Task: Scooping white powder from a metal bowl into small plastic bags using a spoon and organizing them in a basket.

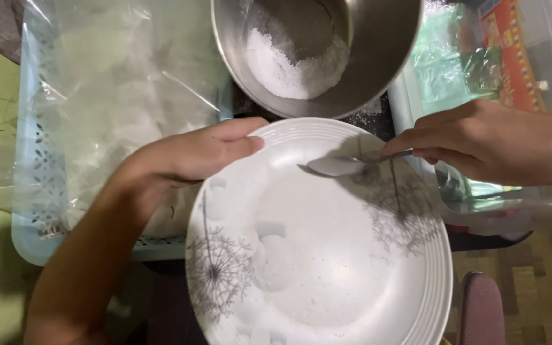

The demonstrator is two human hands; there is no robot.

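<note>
My left hand (186,156) grips the upper left rim of a white plate (327,255) printed with grey dandelion shapes, thumb on the rim. A few pale lumps of white stuff lie on the plate's left side. My right hand (487,140) holds a metal spoon (340,166) by its handle, the bowl of the spoon hovering over the plate's upper middle. Just beyond the plate stands a steel pot (378,57) with white powder (289,67) heaped inside.
A light blue plastic basket (33,191) holds a clear plastic bag of white powder (129,83) at left. A clear plastic box (544,70) with coloured packets stands at right. Wooden parquet floor (538,281) shows at lower right.
</note>
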